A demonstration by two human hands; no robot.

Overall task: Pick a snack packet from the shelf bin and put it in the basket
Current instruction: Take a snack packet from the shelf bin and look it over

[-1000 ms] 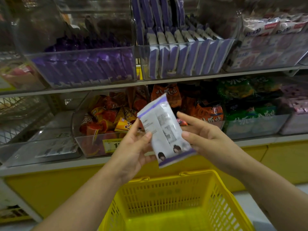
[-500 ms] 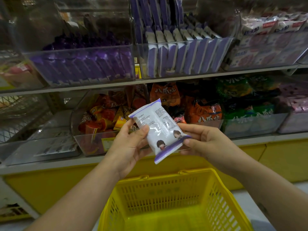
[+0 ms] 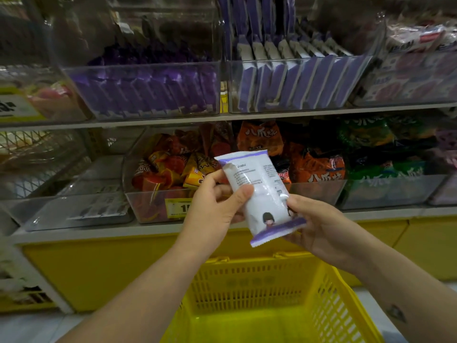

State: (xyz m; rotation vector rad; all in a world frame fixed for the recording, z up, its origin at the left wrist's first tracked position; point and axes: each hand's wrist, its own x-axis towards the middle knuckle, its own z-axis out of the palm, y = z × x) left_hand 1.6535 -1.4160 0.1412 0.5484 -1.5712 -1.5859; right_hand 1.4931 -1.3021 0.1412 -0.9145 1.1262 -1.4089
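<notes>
Now both hands are up on the snack packet (image 3: 257,191), held in the air in front of the lower shelf (image 3: 99,233). The left hand (image 3: 212,209) comes up from 7 o'clock on a bare forearm, its thumb pressed flat across the packet's white face and its fingers curled behind the upper half. The right hand (image 3: 319,226) reaches in from 4 o'clock and grips the lower, purple-striped end, thumb on the packet's edge and palm beneath. So the hands are close together, both clamped on the one packet. It tilts, top seam toward 11 o'clock and bottom seam toward 5 o'clock, with small print facing the camera. Down at 6 o'clock sits the yellow basket (image 3: 247,280), and the packet hangs above it, not touching. Off at 9 o'clock of the packet is a clear bin (image 3: 153,206) of red and orange packets.
</notes>
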